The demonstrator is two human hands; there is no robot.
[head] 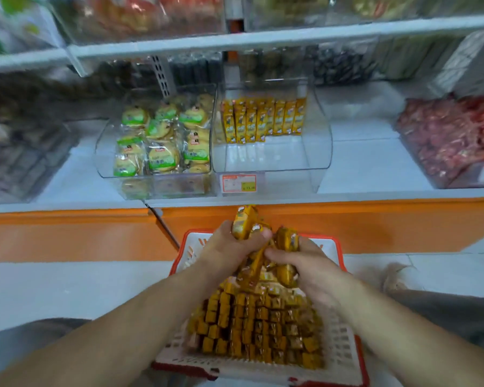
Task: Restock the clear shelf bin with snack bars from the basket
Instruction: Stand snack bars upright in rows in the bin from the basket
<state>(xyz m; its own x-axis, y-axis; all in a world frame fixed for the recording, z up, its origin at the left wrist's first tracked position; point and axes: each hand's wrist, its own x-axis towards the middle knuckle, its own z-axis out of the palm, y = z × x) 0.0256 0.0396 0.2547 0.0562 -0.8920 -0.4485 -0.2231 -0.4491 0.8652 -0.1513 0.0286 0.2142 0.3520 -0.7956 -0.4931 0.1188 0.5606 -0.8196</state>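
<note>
A red-rimmed white basket (344, 356) sits below me, packed with several yellow snack bars (252, 325). My left hand (229, 244) grips a bunch of the yellow bars (243, 222) above the basket's far end. My right hand (310, 269) grips another bunch of bars (287, 238) right beside it, and the two hands touch. On the shelf ahead stands the clear bin (316, 155). A row of yellow bars (263, 118) stands upright along its back; its front half holds nothing.
A clear bin of green-labelled round cakes (160, 141) stands left of the target bin. A bin of red packets (453, 141) sits at the right. An orange shelf front (76, 236) runs between basket and bins. A price tag (238, 183) hangs on the bin's front.
</note>
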